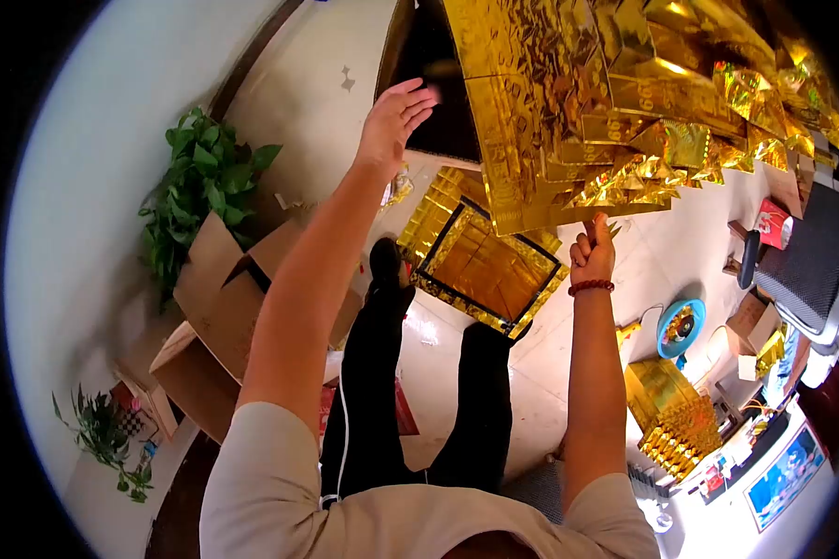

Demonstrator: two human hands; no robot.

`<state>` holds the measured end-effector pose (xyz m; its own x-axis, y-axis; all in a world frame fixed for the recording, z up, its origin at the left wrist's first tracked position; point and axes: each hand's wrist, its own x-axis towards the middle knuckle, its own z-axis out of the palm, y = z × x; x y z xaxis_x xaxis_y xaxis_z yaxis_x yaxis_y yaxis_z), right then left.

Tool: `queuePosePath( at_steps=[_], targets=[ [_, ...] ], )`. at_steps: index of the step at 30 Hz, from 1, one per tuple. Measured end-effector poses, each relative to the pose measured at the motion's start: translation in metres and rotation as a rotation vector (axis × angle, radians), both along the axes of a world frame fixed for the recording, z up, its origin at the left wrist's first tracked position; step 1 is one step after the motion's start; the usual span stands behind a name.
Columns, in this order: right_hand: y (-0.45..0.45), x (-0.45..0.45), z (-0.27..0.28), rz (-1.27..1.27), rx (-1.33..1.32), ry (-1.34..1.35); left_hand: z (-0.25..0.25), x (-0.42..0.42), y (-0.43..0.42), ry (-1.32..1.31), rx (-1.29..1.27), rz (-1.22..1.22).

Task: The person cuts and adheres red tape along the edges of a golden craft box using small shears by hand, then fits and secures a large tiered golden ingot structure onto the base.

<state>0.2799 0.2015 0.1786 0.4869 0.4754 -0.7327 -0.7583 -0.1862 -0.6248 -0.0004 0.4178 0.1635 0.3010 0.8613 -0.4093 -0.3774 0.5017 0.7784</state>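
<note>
A large folded gold foil piece [550, 121] with layered pointed flaps fills the upper right. At its lower edge my right hand [594, 252] is closed, thumb and fingers pinched on the gold foil. My left hand [403, 114] is raised at the foil's left side, fingers apart and holding nothing, in front of a dark opening [429, 56]. Below, between my feet, a gold frame with black borders [489, 264] lies on the floor.
Cardboard boxes [216, 307] and a leafy plant [205, 177] are at the left. To the right are a blue basin [680, 328], a stack of gold foil pieces [671, 410], an office chair [806, 252] and a red container [774, 224].
</note>
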Motion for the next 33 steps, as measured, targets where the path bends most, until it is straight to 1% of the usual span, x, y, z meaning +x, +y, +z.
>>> queuePosePath(
  at_steps=[1, 2, 3, 5, 7, 9, 11, 13, 14, 15, 16, 17, 19, 20, 22, 23, 25, 26, 27, 28, 29, 30, 31, 32, 33],
  targets=[
    [-0.001, 0.001, 0.000, 0.013, 0.002, -0.015, 0.007, -0.007, -0.015, -0.049, 0.005, 0.029],
    [-0.001, 0.001, 0.000, 0.025, 0.005, -0.032, 0.012, -0.014, -0.029, -0.028, -0.035, 0.104],
    [-0.001, 0.002, 0.002, 0.031, 0.006, -0.027, 0.009, -0.023, -0.045, -0.023, -0.034, 0.110],
    [-0.003, -0.001, 0.003, 0.027, -0.032, -0.075, -0.017, -0.050, -0.085, 0.043, -0.066, 0.228],
    [-0.016, 0.003, -0.009, 0.025, -0.006, -0.032, -0.047, -0.078, -0.122, 0.105, -0.237, 0.256],
    [-0.028, 0.005, -0.016, 0.018, -0.002, -0.089, -0.082, -0.102, -0.167, 0.208, -0.346, 0.324],
    [-0.048, 0.008, -0.026, 0.125, -0.219, -0.252, -0.109, -0.118, -0.199, 0.322, -0.644, 0.345],
    [-0.079, 0.014, -0.041, 0.171, -0.325, -0.278, -0.141, -0.140, -0.238, 0.434, -0.695, 0.157],
    [-0.097, 0.016, -0.050, 0.174, -0.380, -0.296, -0.149, -0.145, -0.254, 0.431, -0.706, 0.165],
    [-0.114, 0.018, -0.063, 0.174, -0.433, -0.316, -0.160, -0.150, -0.265, 0.503, -0.750, 0.092],
    [-0.132, 0.022, -0.079, 0.149, -0.477, -0.276, -0.170, -0.155, -0.272, 0.574, -0.796, 0.014],
    [-0.147, 0.021, -0.087, 0.219, -0.573, -0.310, -0.181, -0.157, -0.279, 0.568, -0.813, 0.017],
    [-0.172, 0.020, -0.109, 0.289, -0.705, -0.329, -0.208, -0.158, -0.286, 0.555, -0.819, 0.040],
    [-0.185, 0.022, -0.124, 0.327, -0.725, -0.344, -0.223, -0.162, -0.293, 0.547, -0.839, 0.051],
    [-0.209, 0.027, -0.153, 0.372, -0.768, -0.358, -0.258, -0.170, -0.297, 0.585, -0.713, -0.080],
    [-0.215, 0.028, -0.164, 0.371, -0.824, -0.359, -0.277, -0.173, -0.300, 0.576, -0.728, -0.068],
    [-0.230, 0.031, -0.185, 0.364, -0.842, -0.338, -0.311, -0.177, -0.309, 0.730, -0.498, -0.250],
    [-0.236, 0.033, -0.196, 0.352, -0.924, -0.348, -0.329, -0.177, -0.312, 0.723, -0.513, -0.243],
    [-0.243, 0.032, -0.204, 0.334, -0.917, -0.344, -0.346, -0.176, -0.317, 0.835, -0.366, -0.219],
    [-0.242, 0.027, -0.208, 0.316, -0.970, -0.351, -0.356, -0.171, -0.319, 0.942, -0.215, -0.197],
    [-0.241, 0.022, -0.210, 0.297, -1.025, -0.359, -0.366, -0.167, -0.319, 0.935, -0.234, -0.198],
    [-0.239, 0.017, -0.208, 0.305, -1.044, -0.364, -0.359, -0.160, -0.309, 0.917, -0.392, -0.249],
    [-0.237, 0.013, -0.206, 0.252, -1.028, -0.344, -0.364, -0.157, -0.307, 0.894, -0.547, -0.297],
    [-0.232, 0.009, -0.206, 0.200, -1.007, -0.323, -0.386, -0.156, -0.321, 0.915, -0.357, -0.261],
    [-0.235, 0.011, -0.208, 0.206, -1.018, -0.330, -0.391, -0.155, -0.321, 0.908, -0.370, -0.262]
  ],
)
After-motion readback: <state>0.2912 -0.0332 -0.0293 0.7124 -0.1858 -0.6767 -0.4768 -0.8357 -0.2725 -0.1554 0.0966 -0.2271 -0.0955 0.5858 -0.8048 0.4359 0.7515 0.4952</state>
